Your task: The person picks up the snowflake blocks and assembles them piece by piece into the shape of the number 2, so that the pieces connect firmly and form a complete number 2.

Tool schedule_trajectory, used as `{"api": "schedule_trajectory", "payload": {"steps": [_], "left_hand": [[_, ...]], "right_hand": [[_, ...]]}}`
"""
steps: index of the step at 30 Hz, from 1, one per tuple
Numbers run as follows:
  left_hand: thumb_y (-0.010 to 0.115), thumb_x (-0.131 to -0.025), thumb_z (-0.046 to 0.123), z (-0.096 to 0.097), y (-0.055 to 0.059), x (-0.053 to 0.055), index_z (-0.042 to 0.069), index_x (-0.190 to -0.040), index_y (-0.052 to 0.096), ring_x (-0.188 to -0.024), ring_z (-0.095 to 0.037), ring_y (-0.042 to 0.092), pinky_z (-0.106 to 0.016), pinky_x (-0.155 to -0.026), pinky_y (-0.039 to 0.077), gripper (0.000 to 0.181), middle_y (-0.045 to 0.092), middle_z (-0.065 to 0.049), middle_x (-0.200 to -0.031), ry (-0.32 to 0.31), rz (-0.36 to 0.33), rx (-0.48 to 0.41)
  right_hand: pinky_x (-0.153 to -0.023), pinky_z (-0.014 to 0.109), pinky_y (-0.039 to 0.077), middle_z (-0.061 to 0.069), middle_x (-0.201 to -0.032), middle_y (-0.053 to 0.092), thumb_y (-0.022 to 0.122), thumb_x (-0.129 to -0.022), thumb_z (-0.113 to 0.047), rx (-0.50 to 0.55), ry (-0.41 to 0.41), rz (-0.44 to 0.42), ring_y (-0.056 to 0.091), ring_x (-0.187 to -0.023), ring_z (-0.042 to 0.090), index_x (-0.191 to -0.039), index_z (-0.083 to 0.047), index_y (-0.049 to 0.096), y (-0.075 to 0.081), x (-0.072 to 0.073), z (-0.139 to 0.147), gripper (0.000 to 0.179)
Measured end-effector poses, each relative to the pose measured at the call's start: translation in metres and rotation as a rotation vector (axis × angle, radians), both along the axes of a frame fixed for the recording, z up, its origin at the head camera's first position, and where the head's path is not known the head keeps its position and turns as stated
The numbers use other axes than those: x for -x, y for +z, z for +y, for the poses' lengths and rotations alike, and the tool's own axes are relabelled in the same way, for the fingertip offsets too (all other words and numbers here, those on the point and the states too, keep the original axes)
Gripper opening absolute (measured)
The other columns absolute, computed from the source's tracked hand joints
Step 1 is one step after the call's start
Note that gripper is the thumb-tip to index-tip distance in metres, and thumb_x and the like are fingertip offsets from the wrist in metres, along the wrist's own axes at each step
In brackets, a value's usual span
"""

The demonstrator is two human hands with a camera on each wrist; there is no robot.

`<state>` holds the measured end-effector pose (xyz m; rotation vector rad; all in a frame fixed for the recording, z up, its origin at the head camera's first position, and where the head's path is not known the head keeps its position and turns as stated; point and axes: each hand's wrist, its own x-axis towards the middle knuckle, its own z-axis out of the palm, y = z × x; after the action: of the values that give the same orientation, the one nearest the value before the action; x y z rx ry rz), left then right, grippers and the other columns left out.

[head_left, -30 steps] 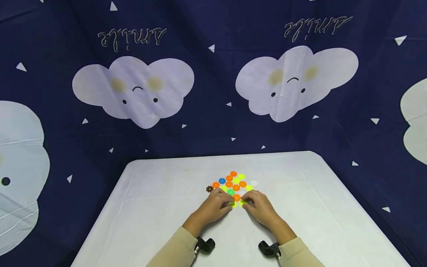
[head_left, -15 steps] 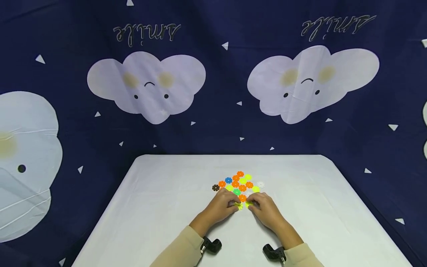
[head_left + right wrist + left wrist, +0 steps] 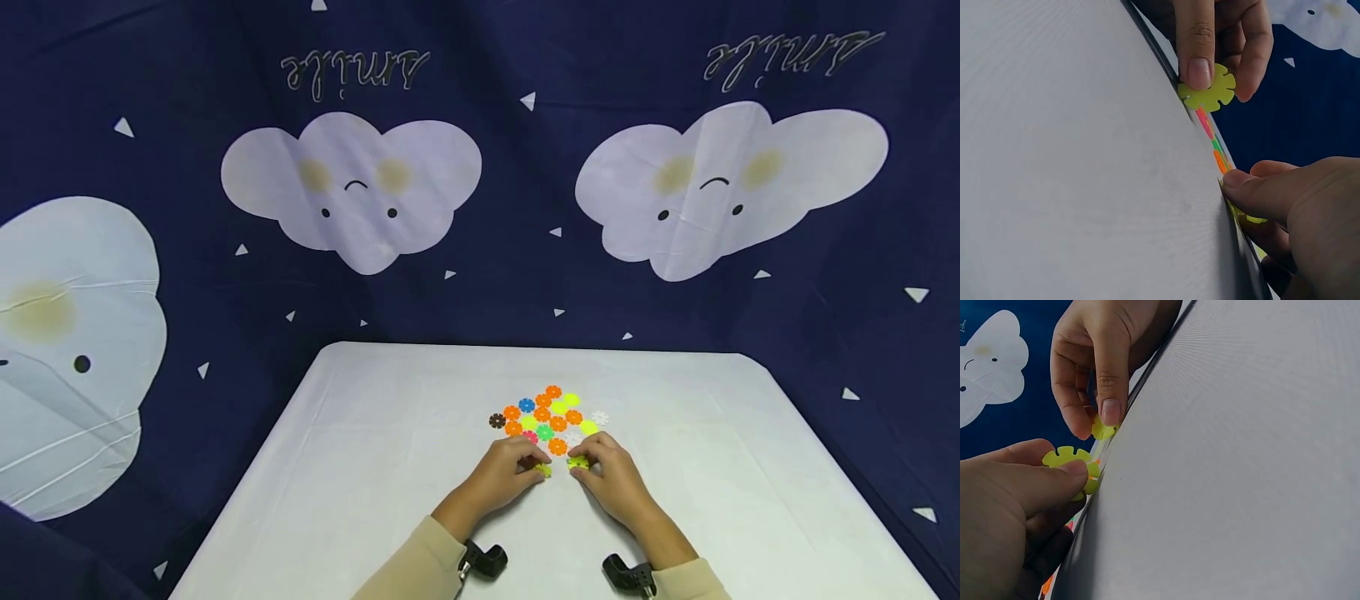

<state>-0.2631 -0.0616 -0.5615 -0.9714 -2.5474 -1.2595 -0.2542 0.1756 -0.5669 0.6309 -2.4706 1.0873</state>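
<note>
My left hand [image 3: 501,477] pinches a yellow notched plastic disc, a snowflake building disc [image 3: 1060,457], between thumb and fingers. A second yellow snowflake disc [image 3: 578,462] is pinched in my right hand [image 3: 615,482]; in the right wrist view the thumb hides much of this disc [image 3: 1255,219]. The two hands face each other a short gap apart, just on the near side of a loose cluster of flat discs. Closest to them lies an orange disc [image 3: 557,447], with a pinkish-red disc [image 3: 530,437] partly behind the left fingers.
Beyond the hands, several orange, yellow, blue [image 3: 527,405], green [image 3: 545,432], white [image 3: 600,417] and dark brown [image 3: 497,421] discs lie on the white table [image 3: 375,433]. A dark blue curtain [image 3: 517,183] with printed clouds hangs behind. Black wrist-camera mounts [image 3: 487,562] sit at both cuffs.
Both hands have drawn back slightly from the cluster with their yellow discs, uncovering the red disc and more of the orange ones. The head view has turned a little left.
</note>
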Motion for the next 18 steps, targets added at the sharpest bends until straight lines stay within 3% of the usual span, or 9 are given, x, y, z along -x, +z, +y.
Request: {"api": "schedule_trajectory", "payload": {"steps": [9, 14, 18], "left_hand": [[0.084, -0.091, 0.004, -0.0009, -0.0005, -0.0031, 0.009, -0.102, 0.08, -0.083, 0.0, 0.061, -0.021, -0.074, 0.055, 0.013, 0.069, 0.007, -0.096, 0.005, 0.003, -0.091], [0.085, -0.091, 0.007, 0.0003, -0.001, -0.0054, 0.013, -0.098, 0.08, -0.081, -0.001, 0.062, -0.021, -0.072, 0.055, 0.011, 0.071, 0.01, -0.094, 0.039, 0.007, -0.146], [0.085, -0.09, 0.004, 0.0001, -0.0002, -0.0046, 0.011, -0.095, 0.08, -0.078, -0.003, 0.063, -0.022, -0.071, 0.056, 0.01, 0.073, 0.009, -0.092, 0.05, -0.011, -0.219]], "right_hand": [[-0.074, 0.029, 0.055, -0.007, -0.099, 0.064, 0.088, -0.081, 0.007, 0.061, -0.024, -0.084, 0.061, -0.083, 0.01, -0.097, -0.013, 0.078, 0.0008, -0.0041, -0.0014, 0.027], [-0.076, 0.027, 0.058, -0.005, -0.099, 0.071, 0.084, -0.083, 0.012, 0.204, -0.03, -0.092, 0.067, -0.086, 0.014, -0.097, -0.012, 0.078, 0.0023, -0.0073, -0.005, 0.028], [-0.073, 0.026, 0.059, 0.005, -0.097, 0.072, 0.081, -0.086, 0.013, 0.353, -0.003, -0.161, 0.069, -0.083, 0.018, -0.1, -0.006, 0.077, 0.0057, -0.01, -0.009, 0.023]]}}
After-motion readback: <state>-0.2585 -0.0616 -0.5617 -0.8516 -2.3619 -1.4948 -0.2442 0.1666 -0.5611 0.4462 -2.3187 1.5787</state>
